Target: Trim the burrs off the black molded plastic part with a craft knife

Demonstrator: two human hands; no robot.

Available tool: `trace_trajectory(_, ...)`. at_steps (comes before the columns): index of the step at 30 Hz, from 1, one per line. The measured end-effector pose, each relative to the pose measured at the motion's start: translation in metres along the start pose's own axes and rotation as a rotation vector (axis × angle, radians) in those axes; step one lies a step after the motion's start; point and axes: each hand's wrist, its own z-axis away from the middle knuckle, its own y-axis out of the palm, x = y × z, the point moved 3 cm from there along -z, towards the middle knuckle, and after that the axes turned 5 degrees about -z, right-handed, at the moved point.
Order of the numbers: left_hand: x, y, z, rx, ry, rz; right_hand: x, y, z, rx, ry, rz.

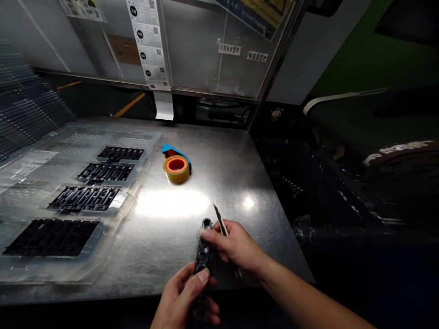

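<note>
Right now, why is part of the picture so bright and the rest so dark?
Head view: a lamp's glare washes out the steel table; a smaller glint sits right of it. The right side is almost black. Both hands, left hand and right hand, on the black part, are dimly lit.

The lower end of the black part (202, 256) is hidden inside the left hand (185, 299), whose wrist is cut off by the bottom edge. The thin blade (219, 219) disappears into the right hand (236, 249). Print on the hanging label strip (147, 41) is too small to read. The clear tray (68, 201) at the counter's left edge runs out of frame.
</note>
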Motion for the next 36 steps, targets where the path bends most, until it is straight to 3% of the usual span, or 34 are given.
trace_trajectory(7, 0.0, 0.0, 0.001, 0.028, -0.006, -0.02, -0.003, 0.0, -0.001, -0.057, -0.019, 0.018)
trace_trajectory(13, -0.009, -0.001, 0.01, 0.08, 0.015, -0.005, -0.008, -0.003, 0.003, -0.017, -0.058, -0.016)
trace_trajectory(17, -0.017, -0.002, 0.022, 0.202, -0.017, 0.128, -0.005, -0.003, 0.004, 0.047, -0.035, -0.068)
trace_trajectory(21, -0.019, -0.002, 0.028, 0.288, -0.067, 0.248, -0.003, -0.005, 0.003, 0.023, -0.006, -0.067)
trace_trajectory(24, -0.016, 0.0, 0.027, 0.28, -0.08, 0.204, -0.006, -0.005, 0.001, 0.009, -0.006, -0.062)
trace_trajectory(30, -0.006, -0.004, 0.011, 0.116, -0.046, -0.052, -0.011, -0.004, -0.001, -0.015, -0.029, -0.019)
trace_trajectory(33, -0.001, -0.005, 0.002, 0.153, -0.046, -0.103, -0.007, -0.002, 0.002, -0.01, -0.041, -0.011)
trace_trajectory(36, 0.001, -0.008, -0.001, 0.21, 0.003, -0.07, 0.002, 0.001, 0.007, 0.075, -0.054, -0.05)
